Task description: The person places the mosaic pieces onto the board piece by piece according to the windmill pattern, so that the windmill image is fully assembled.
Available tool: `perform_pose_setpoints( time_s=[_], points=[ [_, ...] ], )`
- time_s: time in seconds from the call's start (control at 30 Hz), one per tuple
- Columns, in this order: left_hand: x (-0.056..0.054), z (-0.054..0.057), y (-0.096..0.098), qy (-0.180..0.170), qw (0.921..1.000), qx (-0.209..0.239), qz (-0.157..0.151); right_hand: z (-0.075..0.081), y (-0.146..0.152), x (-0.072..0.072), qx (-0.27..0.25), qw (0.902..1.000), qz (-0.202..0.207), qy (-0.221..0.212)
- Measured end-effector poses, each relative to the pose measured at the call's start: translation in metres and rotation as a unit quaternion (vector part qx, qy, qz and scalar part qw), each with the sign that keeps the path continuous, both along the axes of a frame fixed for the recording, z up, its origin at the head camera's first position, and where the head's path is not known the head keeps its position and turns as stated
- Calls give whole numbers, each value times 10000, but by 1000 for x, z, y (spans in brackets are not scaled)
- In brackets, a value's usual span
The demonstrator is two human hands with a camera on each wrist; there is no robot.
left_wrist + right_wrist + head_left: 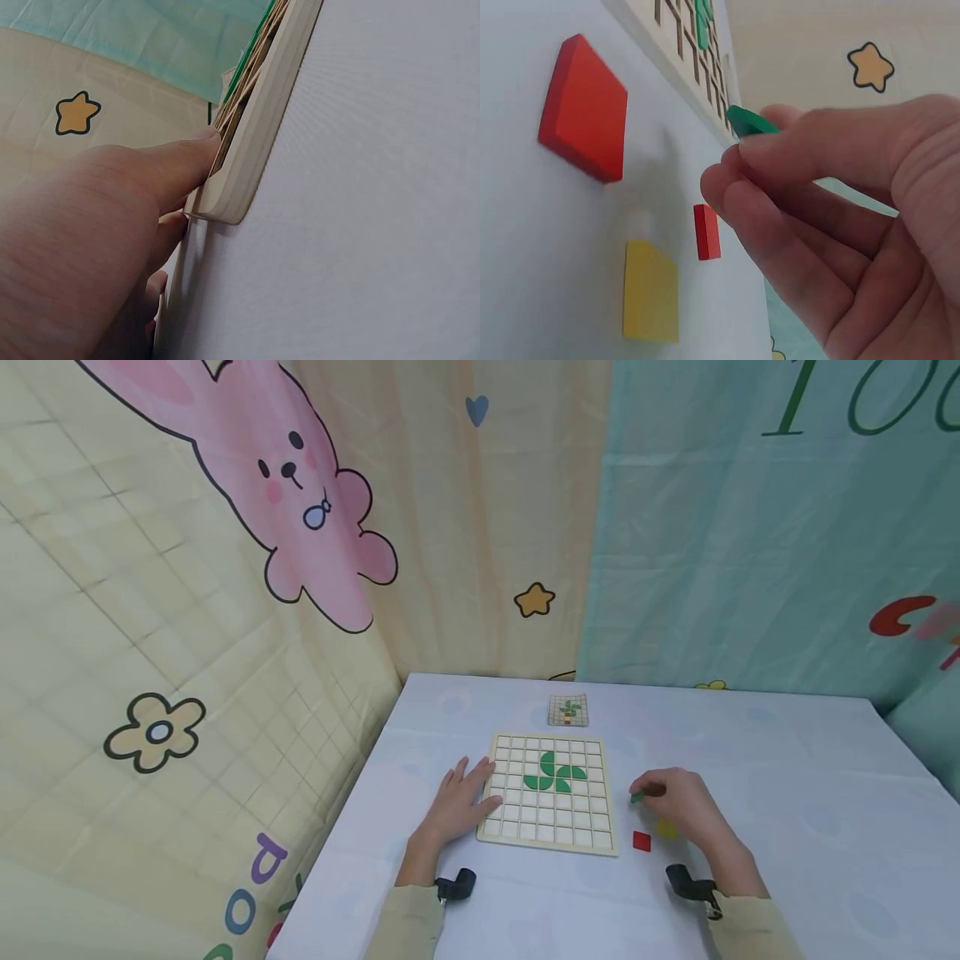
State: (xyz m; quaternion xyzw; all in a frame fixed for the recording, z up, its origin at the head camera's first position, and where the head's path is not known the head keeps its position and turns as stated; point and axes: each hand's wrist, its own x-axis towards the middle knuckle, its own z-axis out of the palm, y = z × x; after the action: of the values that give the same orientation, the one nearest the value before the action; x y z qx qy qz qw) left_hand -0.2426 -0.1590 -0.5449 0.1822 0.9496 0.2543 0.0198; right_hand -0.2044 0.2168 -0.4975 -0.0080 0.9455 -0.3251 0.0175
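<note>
A wooden grid board [517, 833] lies on the white table, with several green curved pieces [548, 762] set in a pinwheel near its middle. My left hand [456, 802] rests at the board's left edge, fingers spread; in the left wrist view the thumb [184, 161] touches the rim. To the right of the board, my right hand [678, 797] pinches a green piece [750, 121] between thumb and fingertips, above the tabletop. The fingers cover much of that piece. Below this hand are a red square [642, 841] and a yellow square [666, 829].
Behind the board lies a small pattern card [556, 718] printed with a green pinwheel on a grid. A second red piece [707, 232] shows beyond the yellow one in the right wrist view. Printed curtains [480, 527] hang along the table's far and left sides.
</note>
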Motion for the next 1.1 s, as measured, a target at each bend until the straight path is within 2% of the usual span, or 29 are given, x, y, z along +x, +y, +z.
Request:
perform_pose_setpoints(
  time_s=[0.2, 0.67, 1.1],
  points=[
    [0, 1, 1, -27, 10000, -17, 8, 0, -9, -4, -117, 9997, 130, -146],
    [2, 0, 0, -127, 9998, -109, 68, -1, -34, -11, -351, 9989, 312, 65],
    [3, 1, 1, -49, 9999, 87, 60, 1, -56, -16, -587, 9974, 413, 74]
  ],
)
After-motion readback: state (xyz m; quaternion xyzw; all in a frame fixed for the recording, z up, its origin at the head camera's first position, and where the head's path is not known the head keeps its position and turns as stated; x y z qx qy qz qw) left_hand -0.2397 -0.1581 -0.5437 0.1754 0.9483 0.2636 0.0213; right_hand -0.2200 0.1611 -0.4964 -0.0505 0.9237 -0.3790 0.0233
